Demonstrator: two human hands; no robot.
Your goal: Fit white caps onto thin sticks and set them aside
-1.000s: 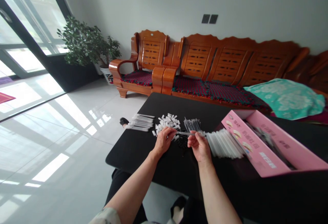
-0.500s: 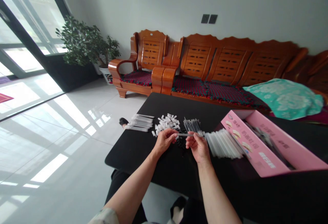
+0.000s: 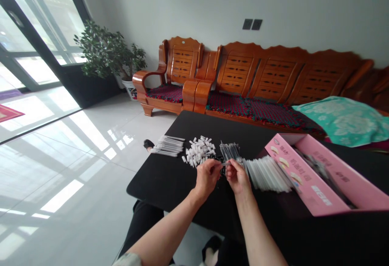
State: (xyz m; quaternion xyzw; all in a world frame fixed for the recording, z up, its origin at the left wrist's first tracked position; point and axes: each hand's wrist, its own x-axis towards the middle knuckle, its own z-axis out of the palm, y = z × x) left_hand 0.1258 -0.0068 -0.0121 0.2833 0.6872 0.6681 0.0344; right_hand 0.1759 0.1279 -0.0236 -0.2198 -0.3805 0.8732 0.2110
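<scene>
Right over the black table point(image 3: 158, 179), both hands are up and working close together! The right hand point(image 3: 238, 178) is pinched shut, thumb and fingertips gripping a slim clear tube point(image 3: 226, 164). The left hand point(image 3: 207, 178) is curled in tight on the tube's other end, fingers bunched, with only a small gap between the two hands. That tube lies nearly level, its long axis running across from the left hand to the right, tilted very slightly. Just under the hands sits a heap of small black parts point(image 3: 223, 171). Ahead of the left hand, there's a pile of white plastic caps point(image 3: 199, 150), and farther left a neat bundle of white-capped tubes point(image 3: 168, 146). Ahead of the right hand stands a bunch of thin dark-tipped rods point(image 3: 230, 151), and to its right a fanned row of clear tubes point(image 3: 267, 173) runs up to an open pink cardboard box point(image 3: 306, 172).
</scene>
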